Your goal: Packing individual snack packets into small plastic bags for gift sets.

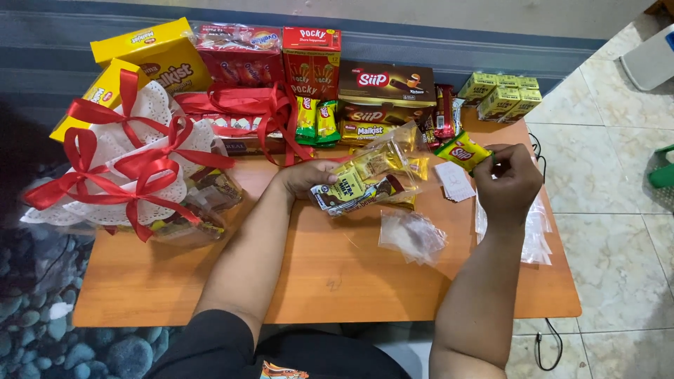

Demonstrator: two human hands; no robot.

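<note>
My left hand (307, 175) grips a clear plastic bag (375, 175) that lies on its side over the low orange wooden table (337, 274), stuffed with yellow and brown snack packets. My right hand (511, 179) pinches a small yellow-green snack packet (461, 152) just right of the bag's mouth. A small empty clear bag (412, 235) lies on the table below the filled one.
Finished clear bags topped with white doilies and red ribbon bows (126, 175) stand at the left. Snack boxes (309, 60) line the table's back edge, small yellow-green cartons (500, 95) at back right. White cards (455, 181) and spare clear bags (535, 231) lie by the right edge.
</note>
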